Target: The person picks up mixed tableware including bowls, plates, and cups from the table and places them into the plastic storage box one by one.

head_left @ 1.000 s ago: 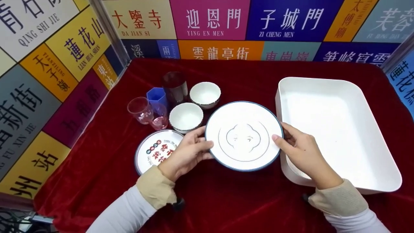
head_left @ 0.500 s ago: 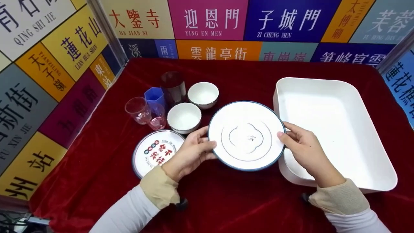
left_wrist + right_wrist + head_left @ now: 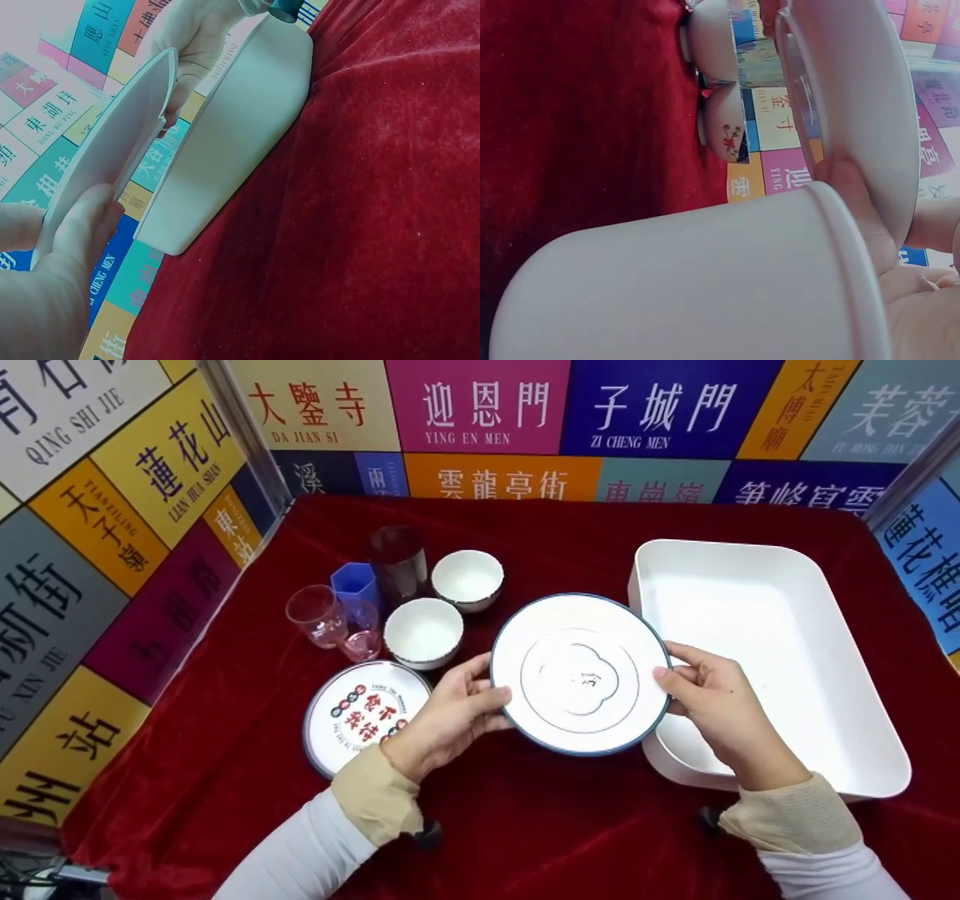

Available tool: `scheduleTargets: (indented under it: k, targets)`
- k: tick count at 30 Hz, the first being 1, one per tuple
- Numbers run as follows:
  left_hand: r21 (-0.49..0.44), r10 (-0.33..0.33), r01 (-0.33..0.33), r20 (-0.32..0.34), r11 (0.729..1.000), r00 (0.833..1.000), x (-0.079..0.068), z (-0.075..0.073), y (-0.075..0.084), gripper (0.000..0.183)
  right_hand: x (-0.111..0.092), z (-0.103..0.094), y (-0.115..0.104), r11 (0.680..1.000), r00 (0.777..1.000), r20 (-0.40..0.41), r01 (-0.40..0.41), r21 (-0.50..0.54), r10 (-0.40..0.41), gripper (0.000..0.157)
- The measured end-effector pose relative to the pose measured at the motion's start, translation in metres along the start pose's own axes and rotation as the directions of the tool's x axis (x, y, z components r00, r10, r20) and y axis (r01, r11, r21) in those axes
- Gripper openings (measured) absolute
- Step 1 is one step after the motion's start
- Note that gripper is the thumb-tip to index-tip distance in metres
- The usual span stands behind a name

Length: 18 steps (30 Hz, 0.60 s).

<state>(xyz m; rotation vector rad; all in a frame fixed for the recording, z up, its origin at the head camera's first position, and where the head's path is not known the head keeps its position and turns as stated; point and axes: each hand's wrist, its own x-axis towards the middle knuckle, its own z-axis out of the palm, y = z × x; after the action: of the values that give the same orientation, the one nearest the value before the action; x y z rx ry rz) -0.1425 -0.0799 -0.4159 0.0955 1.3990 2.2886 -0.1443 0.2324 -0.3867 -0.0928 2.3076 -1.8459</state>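
Observation:
A white plate [image 3: 581,675] with a blue rim and a thin line drawing is held up between both hands. At its left edge my left hand [image 3: 454,712] grips the rim, thumb on top and fingers beneath. My right hand [image 3: 716,697] pinches the opposite rim the same way. In the right wrist view, fingers reach under the plate [image 3: 866,97], beside the wall of a white bin [image 3: 690,292]. The left wrist view has the plate [image 3: 112,142] edge-on. A second plate [image 3: 349,727], printed with red characters, lies on the cloth, partly hidden by the left forearm.
Two white bowls [image 3: 424,631] stand behind the left hand. Beside them are a dark cup [image 3: 400,562], a blue hexagonal cup [image 3: 354,583] and clear pinkish cups [image 3: 315,616]. The white bin [image 3: 772,675] sits at the right on red cloth [image 3: 555,832]. Lettered panels rise behind.
Both hands have carried the plate slightly to the right, toward the bin's near-left side. The view has shifted a little, and the other dishes stay where they were.

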Motion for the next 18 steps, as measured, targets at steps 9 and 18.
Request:
scheduleTargets:
  k: [9,18]
  targets:
    - [0.018,-0.019,0.019,0.002,1.000,1.000,0.003,0.008,-0.008,0.071,-0.003,-0.007,0.003,1.000,0.998,-0.070,-0.005,-0.002,0.004,0.056]
    - [0.045,-0.031,0.030,0.008,0.999,0.999,0.005,0.016,-0.015,0.067,-0.005,-0.016,0.003,0.999,0.994,-0.105,-0.041,0.009,0.041,0.054]
